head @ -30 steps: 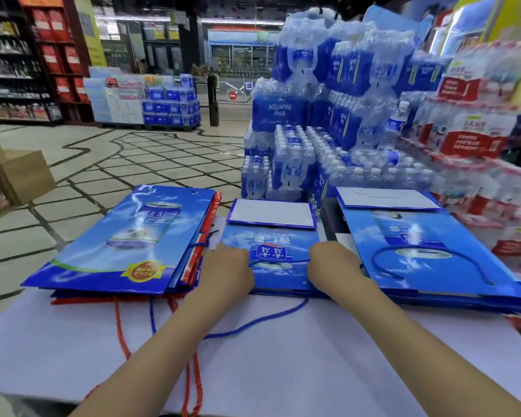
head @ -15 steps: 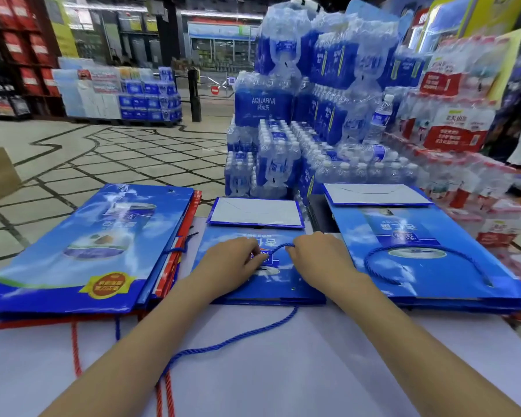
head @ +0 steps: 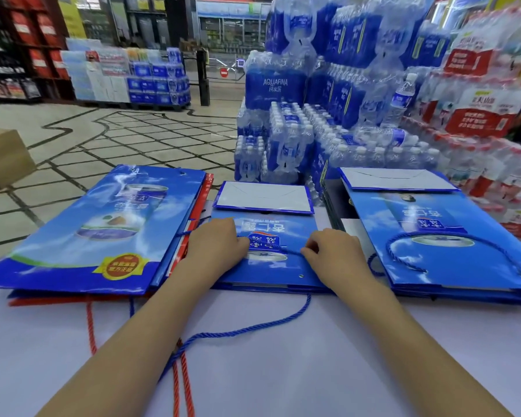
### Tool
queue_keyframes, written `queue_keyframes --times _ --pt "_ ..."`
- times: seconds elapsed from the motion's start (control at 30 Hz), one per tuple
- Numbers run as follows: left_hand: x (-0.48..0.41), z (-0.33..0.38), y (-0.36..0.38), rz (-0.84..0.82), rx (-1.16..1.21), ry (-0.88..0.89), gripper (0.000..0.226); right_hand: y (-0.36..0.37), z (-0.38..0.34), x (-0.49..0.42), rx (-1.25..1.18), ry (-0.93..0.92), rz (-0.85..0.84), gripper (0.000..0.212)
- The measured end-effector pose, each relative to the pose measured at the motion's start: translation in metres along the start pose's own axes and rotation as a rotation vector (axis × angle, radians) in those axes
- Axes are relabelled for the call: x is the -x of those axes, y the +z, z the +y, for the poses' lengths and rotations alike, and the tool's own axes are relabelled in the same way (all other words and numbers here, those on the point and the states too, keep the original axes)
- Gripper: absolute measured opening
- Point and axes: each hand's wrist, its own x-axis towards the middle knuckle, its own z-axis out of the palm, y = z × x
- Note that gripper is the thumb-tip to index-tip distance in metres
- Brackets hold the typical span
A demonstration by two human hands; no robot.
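At the left of the table a stack of flat blue gift bags is seen; the left hand is curled, its fingertips pinched on the blue cord lying across the middle bag, which rests flat at the table's centre; the right hand is likewise curled and pinched on that cord; the near eyelet appears unthreaded, so the handle is judged only partly fitted; at the right, a finished bag with its handle looped is stacked.
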Motion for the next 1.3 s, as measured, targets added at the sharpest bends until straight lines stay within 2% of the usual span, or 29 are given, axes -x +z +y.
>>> queue_keyframes --times 0.17,0.23,0.3,0.37,0.47,0.57,0.67,0.87,0.93,1.03,1.17,1.3 --pt "0.008 0.005 -0.006 0.054 -0.055 -0.069 0.018 -0.001 0.002 0.006 -0.073 -0.028 -0.041 0.018" --pt "0.009 0.007 -0.004 0.119 -0.076 0.034 0.023 0.0 0.001 0.004 -0.098 -0.034 -0.038 0.018" --pt "0.006 0.008 0.003 0.129 0.0 0.213 0.032 0.001 0.0 0.004 -0.133 -0.042 -0.037 0.018" --pt "0.006 0.012 0.009 0.027 0.147 0.377 0.034 0.001 0.0 0.004 -0.161 -0.05 -0.038 0.019" --pt "0.006 0.015 0.016 -0.043 0.151 0.505 0.035 -0.002 -0.001 0.006 -0.205 -0.07 -0.041 0.021" --pt "0.003 0.014 0.016 -0.041 0.135 0.473 0.03 -0.005 -0.001 0.007 -0.225 -0.077 -0.049 0.02" --pt "0.003 0.011 0.013 -0.011 0.127 0.423 0.016 -0.008 0.001 0.007 -0.196 -0.077 -0.096 0.022" --pt "0.002 0.006 0.009 0.009 0.11 0.308 0.007 -0.009 0.004 0.007 -0.137 -0.044 -0.111 0.021" --pt "0.003 0.006 0.008 0.006 0.104 0.313 0.007 -0.007 0.005 0.007 -0.17 -0.031 -0.103 0.019" --pt "0.005 0.008 0.006 0.001 0.103 0.31 0.008 -0.003 0.004 0.007 -0.224 -0.043 -0.098 0.027" --pt "0.005 0.008 0.006 0.007 0.102 0.308 0.012 -0.002 0.0 0.006 -0.199 -0.067 -0.112 0.015" --pt "0.01 0.017 0.009 -0.028 0.188 0.459 0.027 -0.005 -0.001 0.007 -0.184 -0.06 -0.111 0.017"
